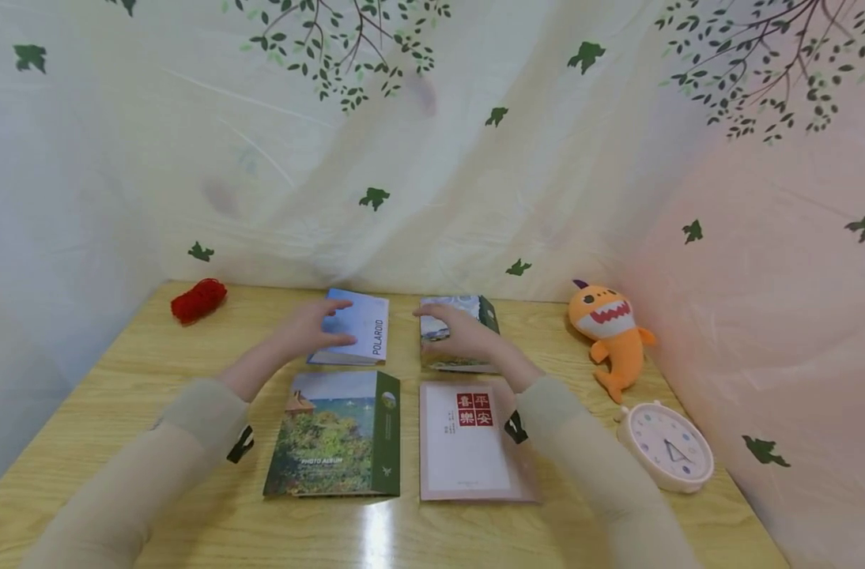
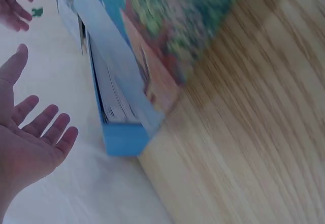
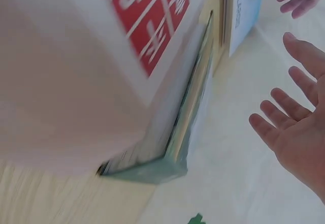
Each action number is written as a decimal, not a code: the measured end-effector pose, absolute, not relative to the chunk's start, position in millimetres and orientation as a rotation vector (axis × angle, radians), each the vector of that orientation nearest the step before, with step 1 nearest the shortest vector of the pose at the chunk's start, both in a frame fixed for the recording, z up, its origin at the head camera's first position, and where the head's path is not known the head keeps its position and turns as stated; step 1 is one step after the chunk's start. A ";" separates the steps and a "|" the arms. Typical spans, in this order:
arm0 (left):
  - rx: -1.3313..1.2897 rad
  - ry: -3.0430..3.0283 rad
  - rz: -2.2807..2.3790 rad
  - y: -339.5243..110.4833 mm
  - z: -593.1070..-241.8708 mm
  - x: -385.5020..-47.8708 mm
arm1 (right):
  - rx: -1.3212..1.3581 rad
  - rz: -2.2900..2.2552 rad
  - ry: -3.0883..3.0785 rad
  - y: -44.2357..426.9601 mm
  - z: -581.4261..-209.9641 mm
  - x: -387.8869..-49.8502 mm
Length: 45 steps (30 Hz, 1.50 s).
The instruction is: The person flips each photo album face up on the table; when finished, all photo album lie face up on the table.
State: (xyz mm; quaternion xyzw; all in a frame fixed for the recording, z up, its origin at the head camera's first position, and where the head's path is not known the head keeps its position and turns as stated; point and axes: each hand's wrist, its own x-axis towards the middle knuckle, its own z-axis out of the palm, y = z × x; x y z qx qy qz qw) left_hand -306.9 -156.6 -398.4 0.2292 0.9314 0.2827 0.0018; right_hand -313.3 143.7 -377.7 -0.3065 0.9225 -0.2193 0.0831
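My left hand (image 1: pixel 310 328) hovers by the blue photo album (image 1: pixel 367 320) marked POLAROID, thumb and fingers spread with nothing held. Across from it, my right hand (image 1: pixel 464 333) is held over a green-spined album (image 1: pixel 488 314), its fingers also apart and holding nothing. Nearer me lie a landscape-covered photo album (image 1: pixel 333 435) on the left and a pink album (image 1: pixel 464 458) with red square lettering on the right. Both wrist views show the palms facing inward, the left hand (image 2: pixel 33 142) and right hand (image 3: pixel 299 112) apart from the albums.
A red yarn bundle (image 1: pixel 199 301) lies at the table's back left. On the right are an orange plush shark (image 1: pixel 617 348) and a pink round clock (image 1: pixel 667 446). A pale curtain (image 1: pixel 432 158) with leaf patterns hangs behind the wooden table (image 1: pixel 212 521).
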 end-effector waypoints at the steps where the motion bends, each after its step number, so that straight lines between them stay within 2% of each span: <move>1: 0.725 2.919 0.897 -150.3 -397.8 -305.3 | -0.919 -0.650 2.767 148.7 -376.7 -312.5; 7: 0.813 2.881 0.900 -111.1 -391.5 -297.6 | -0.890 -0.705 2.808 181.1 -376.6 -311.1; 15: 0.784 2.846 0.860 -73.7 -391.8 -309.8 | -0.796 -0.751 2.859 222.4 -388.5 -317.0; 25: 0.882 2.747 0.892 -31.2 -411.9 -322.1 | -0.665 -0.799 2.860 261.1 -411.8 -316.2; 34: 0.831 2.713 0.785 -17.4 -417.4 -328.4 | -0.572 -0.778 2.752 270.4 -420.7 -318.2; 45: 0.890 2.637 0.650 -15.0 -425.1 -334.1 | -0.528 -0.752 2.679 273.8 -433.1 -324.1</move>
